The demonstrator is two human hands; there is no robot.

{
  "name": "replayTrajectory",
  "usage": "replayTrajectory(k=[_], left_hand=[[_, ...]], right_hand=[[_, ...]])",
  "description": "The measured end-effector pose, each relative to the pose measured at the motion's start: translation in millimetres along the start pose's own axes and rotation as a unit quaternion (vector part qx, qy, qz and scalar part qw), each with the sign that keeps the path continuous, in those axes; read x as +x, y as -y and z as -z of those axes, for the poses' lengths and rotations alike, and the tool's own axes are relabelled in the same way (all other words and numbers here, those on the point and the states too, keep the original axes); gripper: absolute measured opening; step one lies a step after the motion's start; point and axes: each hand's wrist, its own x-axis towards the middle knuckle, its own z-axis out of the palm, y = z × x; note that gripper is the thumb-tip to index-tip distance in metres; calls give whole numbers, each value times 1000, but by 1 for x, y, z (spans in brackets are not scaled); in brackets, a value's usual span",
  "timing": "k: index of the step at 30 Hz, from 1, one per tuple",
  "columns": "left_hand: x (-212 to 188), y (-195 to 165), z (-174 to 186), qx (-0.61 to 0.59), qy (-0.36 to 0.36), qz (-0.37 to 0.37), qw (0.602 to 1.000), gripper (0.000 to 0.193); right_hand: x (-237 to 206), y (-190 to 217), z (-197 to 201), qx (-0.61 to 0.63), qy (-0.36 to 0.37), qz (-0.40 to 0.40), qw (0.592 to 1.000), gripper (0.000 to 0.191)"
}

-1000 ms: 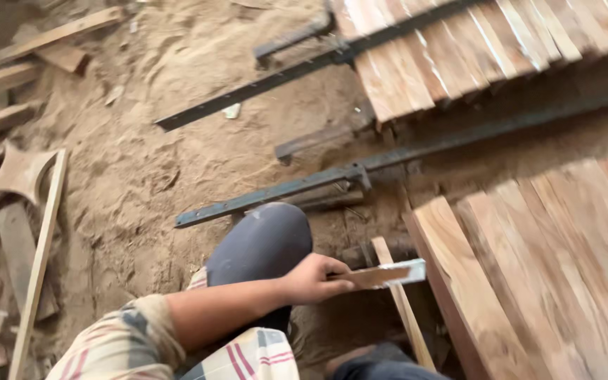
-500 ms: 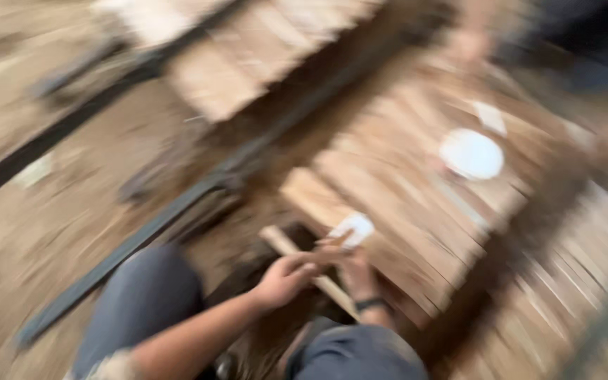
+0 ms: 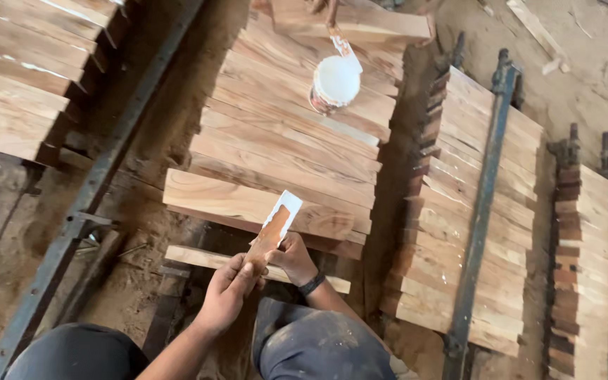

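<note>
Both hands were on a small wooden spreader stick (image 3: 271,233), its top end coated white with glue. The left hand (image 3: 228,294) had its fingers wrapped around the lower part of the stick, and the right hand (image 3: 293,257) sat just beside it at about 3 o'clock, fingers curled against the stick's lower edge, a dark band on that wrist. The stick tilted up toward 1 o'clock, its glued tip lying over the nearest plank (image 3: 248,205) of a stack of planks (image 3: 297,134) on the sandy floor.

Up at 12 o'clock from the hands, well apart, a tin of white glue (image 3: 335,84) stood on the stack with a brush or stick poking out of it. Under the hands lay a thin wooden strip (image 3: 198,257). Off at 3 o'clock were more boards held in a long bar clamp (image 3: 483,204), and at 9 o'clock a dark metal bar (image 3: 100,183) ran across the floor (image 3: 8,211).
</note>
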Motion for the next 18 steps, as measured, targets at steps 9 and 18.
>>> replayTrajectory(k=[9,18], left_hand=[[6,14,-23,-4,50,47,998,25],[5,16,-50,57,30,-22,998,22]], right_hand=[[-34,7,24,-55,-27,22,998,51],[-48,19,49,-85,42,13,995,31]])
